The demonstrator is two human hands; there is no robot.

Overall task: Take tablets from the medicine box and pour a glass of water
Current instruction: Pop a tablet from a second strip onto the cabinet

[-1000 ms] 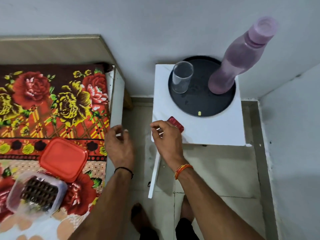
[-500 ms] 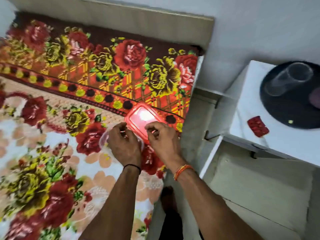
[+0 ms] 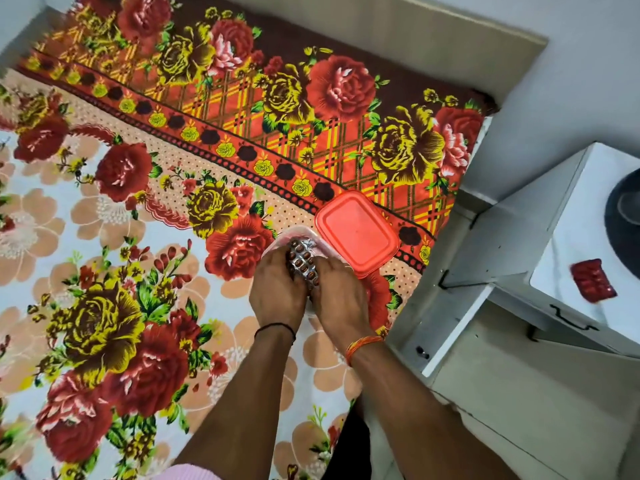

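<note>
A silver strip of brown tablets [image 3: 304, 261] is held btwn both hands, just over the clear medicine box [image 3: 277, 240] on the flowery bed [image 3: 104, 237]. The left hand [image 3: 277, 291] & right hand [image 3: 337, 294] are curled on it. The red lid [image 3: 358, 230] is laid just right of the box. A red strip [image 3: 593, 280] is seen on the white tabletop [image 3: 561, 258], at the right.

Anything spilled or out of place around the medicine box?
Nothing looks spilled. The orange-red rectangular plastic lid lies off the clear plastic box, on the floral blanket; a red blister strip sits apart on the white table.
</note>
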